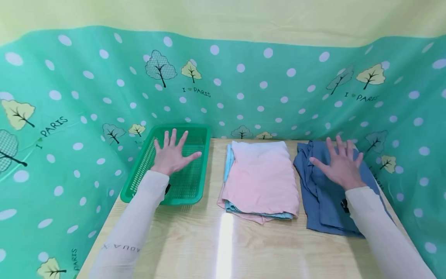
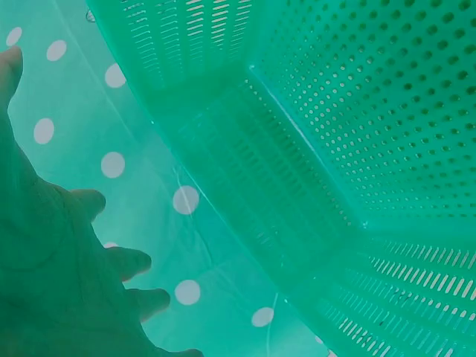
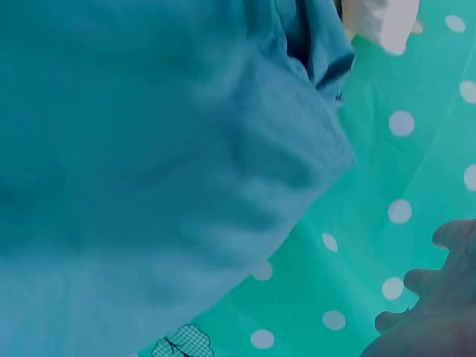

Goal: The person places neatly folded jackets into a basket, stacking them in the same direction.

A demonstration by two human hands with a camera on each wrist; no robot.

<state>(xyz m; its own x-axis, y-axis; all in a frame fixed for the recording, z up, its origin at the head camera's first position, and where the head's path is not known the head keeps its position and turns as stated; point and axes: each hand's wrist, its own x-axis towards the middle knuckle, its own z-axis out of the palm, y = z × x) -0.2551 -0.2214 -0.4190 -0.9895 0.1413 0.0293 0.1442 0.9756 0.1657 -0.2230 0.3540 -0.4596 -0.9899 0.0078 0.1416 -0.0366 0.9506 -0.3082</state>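
Observation:
My left hand [image 1: 170,155] is spread above a green plastic basket [image 1: 203,170], holding nothing. The basket's slotted walls and perforated base fill much of the left wrist view, with the fingers [image 2: 130,262] beside its rim. On the right, my other hand [image 1: 342,164] hovers with fingers splayed over a folded dark blue cloth [image 1: 322,205]. That cloth covers most of the right wrist view, and the fingertips [image 3: 420,281] show at the lower right. Between the two hands lies a folded stack of a pink cloth [image 1: 261,174] with a light blue cloth [image 1: 228,161] under it.
Everything stands on a light wooden table [image 1: 195,240], with a bright reflected strip near its middle. A green polka-dot curtain [image 1: 251,85] with tree prints closes off the back and both sides.

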